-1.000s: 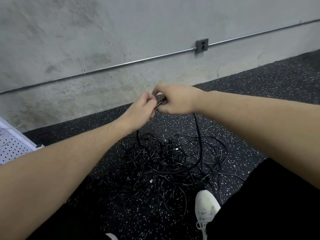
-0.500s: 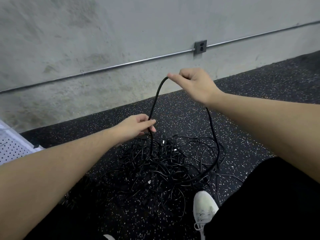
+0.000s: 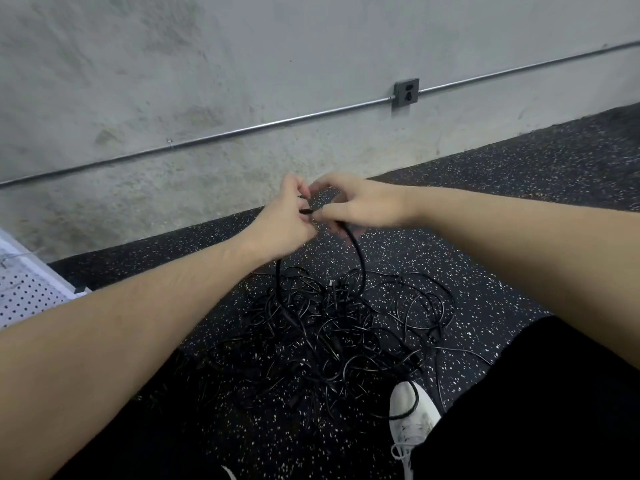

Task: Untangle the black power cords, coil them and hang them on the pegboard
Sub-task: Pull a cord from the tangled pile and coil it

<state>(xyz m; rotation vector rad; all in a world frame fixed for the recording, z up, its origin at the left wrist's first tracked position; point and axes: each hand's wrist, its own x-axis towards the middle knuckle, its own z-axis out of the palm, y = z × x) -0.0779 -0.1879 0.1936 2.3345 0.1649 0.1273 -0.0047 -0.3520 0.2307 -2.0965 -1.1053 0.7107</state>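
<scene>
The speckled black rubber floor (image 3: 519,209) is lying below both hands, carrying the tangled heap of thin black power cords (image 3: 332,334). A white perforated pegboard (image 3: 24,292) is sitting far left of them. The left hand (image 3: 287,220) and right hand (image 3: 360,206) are meeting, each pinching one raised black cord (image 3: 358,258).

Dim, flat indoor light, soft faint shadows, no glare, wide-angle bending at edges, slight softness
</scene>
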